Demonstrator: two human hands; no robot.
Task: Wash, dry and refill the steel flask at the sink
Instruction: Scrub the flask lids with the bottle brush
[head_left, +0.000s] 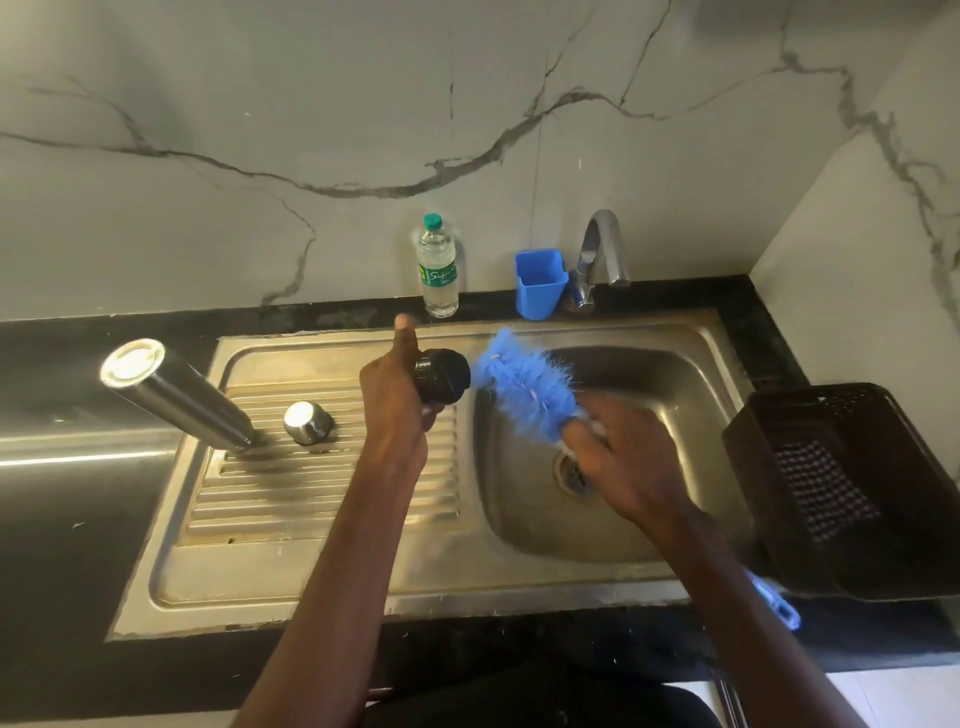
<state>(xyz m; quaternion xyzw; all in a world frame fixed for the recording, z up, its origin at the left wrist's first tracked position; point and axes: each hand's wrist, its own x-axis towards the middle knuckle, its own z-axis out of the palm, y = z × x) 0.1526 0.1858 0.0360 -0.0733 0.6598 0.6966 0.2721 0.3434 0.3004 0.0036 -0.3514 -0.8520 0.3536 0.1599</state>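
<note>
The steel flask (174, 392) stands upside down on the ribbed drainboard (322, 499), base up. A small steel cap (307, 422) sits beside it. My left hand (397, 395) grips a black stopper lid (441, 382) over the left edge of the basin. My right hand (631, 457) holds a blue bottle brush (524, 387) by its handle, the bristles touching the black lid. The brush's blue handle end (776, 605) sticks out behind my right forearm.
A plastic water bottle (439, 267), a blue holder (540, 283) and the tap (602, 254) stand along the back edge. A dark basket (841, 488) sits right of the sink basin (670, 395). The drain (571, 473) is partly under my right hand.
</note>
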